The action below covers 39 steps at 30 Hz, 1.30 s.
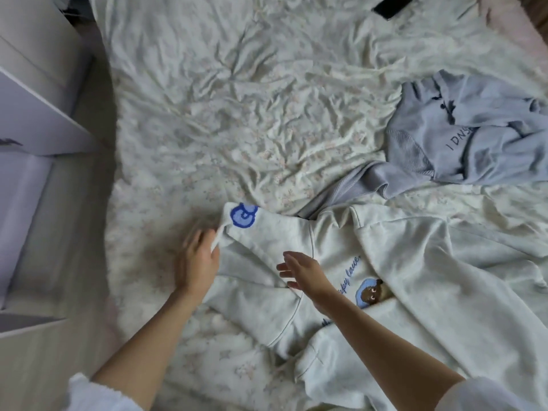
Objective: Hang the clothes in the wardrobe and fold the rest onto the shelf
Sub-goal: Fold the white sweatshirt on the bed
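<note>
Nearest the viewer, two bare forearms reach out from white sleeves over a bed covered by a crumpled pale sheet (237, 93). The left hand (197, 259) lies at the edge of a white sweatshirt (400, 262); it is motion-blurred, and whether its fingers pinch the cloth or merely touch it cannot be told. The right hand (302, 272) hovers above the sweatshirt's front with fingers straight and spread, holding nothing.

The white sweatshirt lies rumpled across the near right part of the bed. One part, bearing a blue printed figure (243, 216), points toward the left hand; a small cartoon patch (369, 292) and blue script show beside the right wrist.

Handling, as a judgement: the garment looks soft, limp and light, with thick fleece-like cloth that will sag and bunch if lifted by one point. It appears best taken at both shoulders or at the hem corners, so that it hangs flat for hanging or folding. Nothing about it seems fragile or slippery.

Farther off, to the right, a pale blue sweatshirt (474, 129) with dark lettering lies heaped, one ribbed part trailing toward the white one. White furniture (35, 114) stands at the left. A dark flat object (391, 5) rests at the far edge.
</note>
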{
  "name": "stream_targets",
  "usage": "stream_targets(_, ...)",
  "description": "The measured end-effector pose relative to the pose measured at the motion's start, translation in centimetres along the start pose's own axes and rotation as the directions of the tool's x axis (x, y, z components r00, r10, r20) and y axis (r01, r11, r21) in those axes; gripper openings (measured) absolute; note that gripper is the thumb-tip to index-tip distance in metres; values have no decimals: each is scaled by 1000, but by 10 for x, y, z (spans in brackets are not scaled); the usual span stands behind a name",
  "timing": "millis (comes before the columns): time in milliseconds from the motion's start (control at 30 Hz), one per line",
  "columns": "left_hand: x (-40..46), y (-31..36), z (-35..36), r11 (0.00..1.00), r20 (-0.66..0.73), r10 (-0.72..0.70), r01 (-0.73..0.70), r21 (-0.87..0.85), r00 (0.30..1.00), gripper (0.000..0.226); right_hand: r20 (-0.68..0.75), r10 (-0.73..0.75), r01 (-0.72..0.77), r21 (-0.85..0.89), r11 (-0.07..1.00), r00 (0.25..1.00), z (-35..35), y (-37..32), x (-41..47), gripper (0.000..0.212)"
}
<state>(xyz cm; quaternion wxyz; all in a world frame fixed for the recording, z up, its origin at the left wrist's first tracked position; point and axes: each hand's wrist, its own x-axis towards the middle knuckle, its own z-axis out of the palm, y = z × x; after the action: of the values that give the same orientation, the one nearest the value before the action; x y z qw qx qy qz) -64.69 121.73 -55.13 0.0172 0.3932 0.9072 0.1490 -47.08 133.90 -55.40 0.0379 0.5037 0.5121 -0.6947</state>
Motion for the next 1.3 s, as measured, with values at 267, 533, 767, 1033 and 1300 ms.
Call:
stream_targets(267, -45, 33, 3, 898, 12, 396, -384, -216, 918, 21, 137, 161, -201, 366, 909, 977, 30, -39, 19, 38)
stream_targets(533, 5, -10, 8, 596, 567, -429, 692, -407, 703, 102, 79, 99, -115, 233, 966, 992, 23, -12, 5, 14)
stream_targets(767, 20, -10, 12, 654, 340, -530, 629, -420, 777, 34, -204, 84, -115, -144, 983, 975, 9, -4, 3, 9)
stream_targets(1033, 28, 33, -34, 628, 307, -561, 637, -448, 769, 34, -151, -211, 226, 90, 970, 966, 20, -55, -26, 24)
stream_targets(1300, -12, 157, -45, 626, 304, -47, 265, -734, 952, 13, 174, 21, -83, 355, 931, 984, -80, -37, -65, 61)
